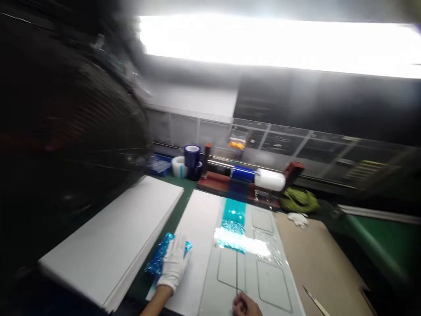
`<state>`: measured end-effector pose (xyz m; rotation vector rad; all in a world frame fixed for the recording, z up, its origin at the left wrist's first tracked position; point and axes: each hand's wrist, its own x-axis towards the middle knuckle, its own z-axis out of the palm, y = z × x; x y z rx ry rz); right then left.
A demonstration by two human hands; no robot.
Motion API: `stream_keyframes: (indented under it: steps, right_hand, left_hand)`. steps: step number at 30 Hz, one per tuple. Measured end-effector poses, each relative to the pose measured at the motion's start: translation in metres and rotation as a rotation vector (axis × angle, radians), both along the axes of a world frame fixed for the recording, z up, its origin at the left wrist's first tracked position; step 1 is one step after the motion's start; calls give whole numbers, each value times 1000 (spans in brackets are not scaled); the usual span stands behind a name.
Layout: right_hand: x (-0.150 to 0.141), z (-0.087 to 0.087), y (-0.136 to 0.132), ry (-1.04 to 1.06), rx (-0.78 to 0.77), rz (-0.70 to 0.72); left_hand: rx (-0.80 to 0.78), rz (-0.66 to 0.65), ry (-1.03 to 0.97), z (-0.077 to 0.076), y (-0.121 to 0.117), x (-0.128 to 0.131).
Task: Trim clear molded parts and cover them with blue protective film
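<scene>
My left hand [175, 262], in a white glove, lies with fingers stretched over a crumpled piece of blue film [158, 259] at the left edge of a long white panel [200, 219]. My right hand [245, 305], bare and curled, rests on the panel at the bottom edge of the view; what it holds, if anything, I cannot make out. A strip of blue film [234, 213] runs down the panel from a tape roller stand [250, 177] and ends in a shiny crumpled patch [241, 243]. Rectangular outlines [272, 285] are cut into the panel.
A stack of white sheets [112, 237] lies to the left. Tape rolls [190, 158] stand at the back. A brown board [322, 259] on the right carries a white glove [298, 219], a thin blade [315, 302] and a green cloth [298, 199]. A large dark fan [75, 109] looms at left.
</scene>
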<state>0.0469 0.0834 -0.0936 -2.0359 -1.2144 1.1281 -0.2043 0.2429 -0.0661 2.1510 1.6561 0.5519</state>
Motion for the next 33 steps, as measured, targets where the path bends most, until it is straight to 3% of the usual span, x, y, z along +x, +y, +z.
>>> stream_keyframes:
  steps: [4,5,7,10,14,17,19,21,26,29,33]
  right_hand:
    - [9,24,-18,48,44,4]
    - [15,31,-20,76,44,-5]
    - [34,45,-27,54,67,-46]
    - [84,62,-44,-198,56,-187]
    - [168,73,-73,-461,-56,-399]
    - [217,71,-88,-571,-141,-428]
    - [237,66,-93,-596,-164,-374]
    - [249,62,-96,-595,-154,-299]
    - [271,59,-89,-527,-70,-154]
    - [281,62,-73,-458,-11,-81]
    - [291,60,-47,-418,11,-40]
  left_hand:
    - [34,-20,-20,7,5,-4]
    - [134,57,-40,12,2,-5]
    - [236,73,-76,21,-12,-3]
    - [197,-9,-159,25,-53,13]
    - [45,-196,-161,15,-129,61]
    - [17,-413,-101,10,-170,100]
    - [20,-529,-43,10,-179,122]
    - [21,-560,7,12,-177,143]
    - [58,-458,21,25,-151,200]
    - [78,-454,70,34,-126,240]
    - [65,-571,167,39,-82,292]
